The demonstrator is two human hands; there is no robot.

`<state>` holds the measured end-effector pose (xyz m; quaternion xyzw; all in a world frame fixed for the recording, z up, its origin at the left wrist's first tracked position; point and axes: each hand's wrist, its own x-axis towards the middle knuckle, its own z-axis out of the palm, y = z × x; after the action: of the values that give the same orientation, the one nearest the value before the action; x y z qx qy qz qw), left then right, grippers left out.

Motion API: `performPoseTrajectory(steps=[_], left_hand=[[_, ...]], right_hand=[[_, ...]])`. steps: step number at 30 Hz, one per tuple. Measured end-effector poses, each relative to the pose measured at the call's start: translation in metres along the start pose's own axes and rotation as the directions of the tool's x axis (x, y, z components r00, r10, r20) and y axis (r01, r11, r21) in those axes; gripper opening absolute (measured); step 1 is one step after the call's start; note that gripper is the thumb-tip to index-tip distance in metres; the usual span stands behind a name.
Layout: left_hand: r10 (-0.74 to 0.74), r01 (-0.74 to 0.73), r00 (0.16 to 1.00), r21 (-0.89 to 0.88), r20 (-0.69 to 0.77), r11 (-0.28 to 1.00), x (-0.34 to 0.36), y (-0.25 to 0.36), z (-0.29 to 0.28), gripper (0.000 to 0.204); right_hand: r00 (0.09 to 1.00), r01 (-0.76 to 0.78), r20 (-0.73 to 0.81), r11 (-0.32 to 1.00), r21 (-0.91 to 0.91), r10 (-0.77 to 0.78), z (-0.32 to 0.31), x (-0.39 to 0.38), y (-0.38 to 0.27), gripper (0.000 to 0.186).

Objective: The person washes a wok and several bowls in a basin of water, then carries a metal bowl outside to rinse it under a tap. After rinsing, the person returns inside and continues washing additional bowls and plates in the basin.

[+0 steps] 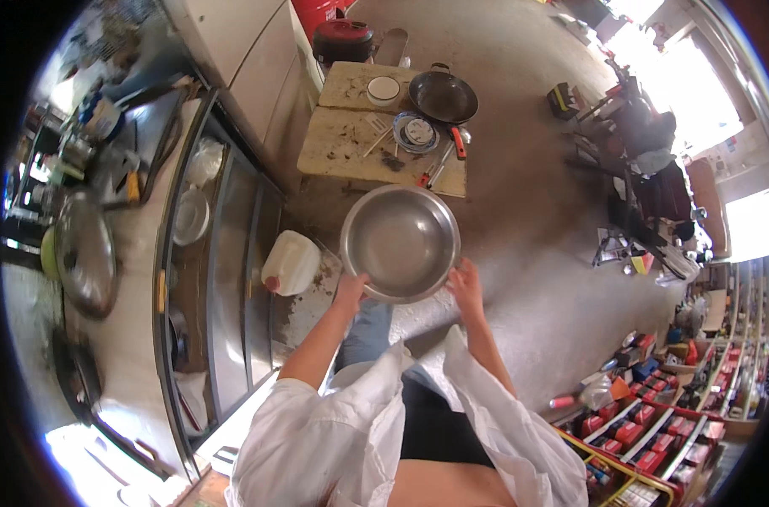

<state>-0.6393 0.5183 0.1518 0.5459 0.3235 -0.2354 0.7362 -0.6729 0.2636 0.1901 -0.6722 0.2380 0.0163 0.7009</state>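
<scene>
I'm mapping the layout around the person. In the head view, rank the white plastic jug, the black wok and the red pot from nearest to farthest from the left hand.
From the left hand, gripping the steel bowl:
1. White plastic jug, on the floor just to its left.
2. Black wok, on the far right of the low wooden table.
3. Red pot, beyond the table.

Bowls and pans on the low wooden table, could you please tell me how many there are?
3: a dark frying pan at the far right, a small white bowl to its left, and a blue-rimmed dish nearer the person. The steel bowl is held above the floor in both hands, not on the table.
</scene>
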Motion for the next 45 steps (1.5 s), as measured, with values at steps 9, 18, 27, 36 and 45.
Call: performPoseTrajectory(steps=[9,18,27,36,45], left_hand=[[-0.048,0.012,0.981,-0.19,-0.188,0.982,0.166,0.067,-0.014,0.034],[-0.062,-0.09,0.941,-0.424,-0.332,0.901,0.324,0.077,-0.03,0.032],[-0.077,-0.206,0.876,-0.512,-0.477,0.834,0.393,0.089,0.008,0.017],[-0.15,-0.344,0.828,-0.701,-0.54,0.625,0.391,0.109,0.079,0.019],[0.018,-0.022,0.877,-0.003,-0.481,1.0,0.409,0.142,0.24,0.033]], right_hand=[[0.973,-0.213,0.084,0.977,-0.01,0.213,0.043,0.173,-0.004,0.023],[0.992,-0.035,-0.125,0.861,-0.507,-0.033,0.092,0.401,0.025,0.036],[0.948,-0.068,-0.231,0.565,-0.822,-0.221,0.134,0.547,0.015,0.037],[1.0,-0.008,-0.023,0.604,-0.797,-0.017,0.12,0.569,0.017,0.026],[0.98,-0.114,0.046,0.732,-0.671,0.194,0.103,0.544,-0.005,0.022]])
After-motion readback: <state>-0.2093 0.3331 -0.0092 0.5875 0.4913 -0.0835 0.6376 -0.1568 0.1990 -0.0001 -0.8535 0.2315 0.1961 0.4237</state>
